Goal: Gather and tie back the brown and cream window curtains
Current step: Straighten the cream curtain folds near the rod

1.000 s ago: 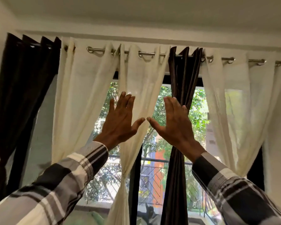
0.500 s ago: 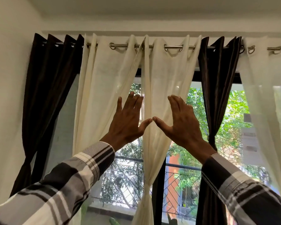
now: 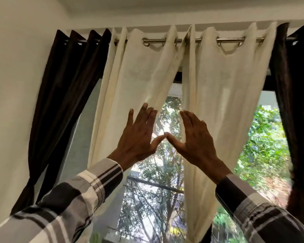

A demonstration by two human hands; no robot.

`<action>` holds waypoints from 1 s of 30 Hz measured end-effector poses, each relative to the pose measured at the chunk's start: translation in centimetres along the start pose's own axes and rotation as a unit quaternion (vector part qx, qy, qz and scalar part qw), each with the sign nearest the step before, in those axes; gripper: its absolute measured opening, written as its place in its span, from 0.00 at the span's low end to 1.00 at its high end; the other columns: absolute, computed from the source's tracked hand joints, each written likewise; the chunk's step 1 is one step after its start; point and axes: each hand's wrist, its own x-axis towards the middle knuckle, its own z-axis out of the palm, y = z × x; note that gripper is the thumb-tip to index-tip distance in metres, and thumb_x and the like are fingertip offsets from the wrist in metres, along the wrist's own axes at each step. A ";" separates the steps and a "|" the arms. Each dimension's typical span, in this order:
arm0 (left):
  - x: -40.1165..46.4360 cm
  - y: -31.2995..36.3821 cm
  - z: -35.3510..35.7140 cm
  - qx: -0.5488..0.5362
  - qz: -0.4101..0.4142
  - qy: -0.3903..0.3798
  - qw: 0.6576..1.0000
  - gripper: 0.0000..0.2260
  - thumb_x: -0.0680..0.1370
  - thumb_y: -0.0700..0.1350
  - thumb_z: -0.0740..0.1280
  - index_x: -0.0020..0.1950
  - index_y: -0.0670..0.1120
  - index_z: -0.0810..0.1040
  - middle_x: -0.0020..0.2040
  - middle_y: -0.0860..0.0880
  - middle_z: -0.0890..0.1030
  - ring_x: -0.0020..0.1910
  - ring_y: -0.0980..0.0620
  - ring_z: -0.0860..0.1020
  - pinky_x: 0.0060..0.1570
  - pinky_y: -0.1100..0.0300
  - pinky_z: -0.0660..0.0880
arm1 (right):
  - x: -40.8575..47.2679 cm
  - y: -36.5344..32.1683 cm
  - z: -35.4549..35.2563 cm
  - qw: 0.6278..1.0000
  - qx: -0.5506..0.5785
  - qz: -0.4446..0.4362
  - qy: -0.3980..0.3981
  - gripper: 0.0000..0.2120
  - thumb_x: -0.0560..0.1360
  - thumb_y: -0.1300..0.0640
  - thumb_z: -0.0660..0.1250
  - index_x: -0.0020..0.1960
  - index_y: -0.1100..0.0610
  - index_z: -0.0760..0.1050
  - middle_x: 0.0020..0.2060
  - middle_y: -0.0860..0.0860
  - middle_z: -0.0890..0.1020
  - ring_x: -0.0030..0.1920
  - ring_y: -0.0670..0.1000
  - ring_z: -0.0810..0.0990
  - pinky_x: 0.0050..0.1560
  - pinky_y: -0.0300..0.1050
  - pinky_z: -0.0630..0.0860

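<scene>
Two cream curtain panels hang from a metal rod [image 3: 230,39]: the left cream panel [image 3: 130,81] and the right cream panel [image 3: 223,95], with a gap between them showing the window. A brown curtain [image 3: 67,95] hangs gathered at the far left, and another brown curtain [image 3: 295,102] hangs gathered at the right edge. My left hand [image 3: 137,137] and my right hand [image 3: 197,139] are raised flat in front of the gap, fingers straight, thumb tips touching. Neither hand holds any cloth.
A cream wall [image 3: 12,102] stands at the left and the ceiling [image 3: 182,7] above. Behind the curtains is the window with a dark frame [image 3: 177,78], a railing [image 3: 153,185] and green trees [image 3: 263,146] outside.
The view has swung left and closer, so the curtains shifted right in frame. My hands came together until the thumb tips met; they stay flat and hold nothing.
</scene>
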 end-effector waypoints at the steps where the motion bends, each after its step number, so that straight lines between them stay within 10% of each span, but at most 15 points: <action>1: 0.0 -1.4 1.3 0.008 0.000 0.000 1.000 0.36 0.79 0.65 0.53 0.77 0.40 0.56 0.78 0.42 0.58 0.79 0.46 0.49 0.76 0.39 0.46 | 0.6 -0.3 1.7 1.000 0.008 0.004 0.001 0.41 0.75 0.29 0.55 0.78 0.56 0.57 0.76 0.54 0.64 0.75 0.54 0.63 0.71 0.61 0.66; 19: 4.9 -15.0 20.6 -0.048 0.023 0.031 0.998 0.43 0.71 0.68 0.59 0.77 0.42 0.56 0.78 0.43 0.60 0.78 0.40 0.50 0.66 0.25 0.55 | 11.2 -0.5 25.7 0.986 0.097 0.109 0.082 0.40 0.71 0.25 0.54 0.77 0.45 0.56 0.76 0.45 0.62 0.75 0.47 0.62 0.70 0.50 0.67; 30: 10.9 -18.4 30.1 -0.050 0.060 0.076 0.994 0.55 0.54 0.47 0.75 0.78 0.42 0.54 0.77 0.39 0.59 0.76 0.37 0.58 0.65 0.32 0.66 | 23.3 5.2 34.2 0.932 0.255 0.153 0.208 0.42 0.70 0.28 0.63 0.78 0.41 0.53 0.76 0.46 0.60 0.74 0.48 0.64 0.70 0.45 0.63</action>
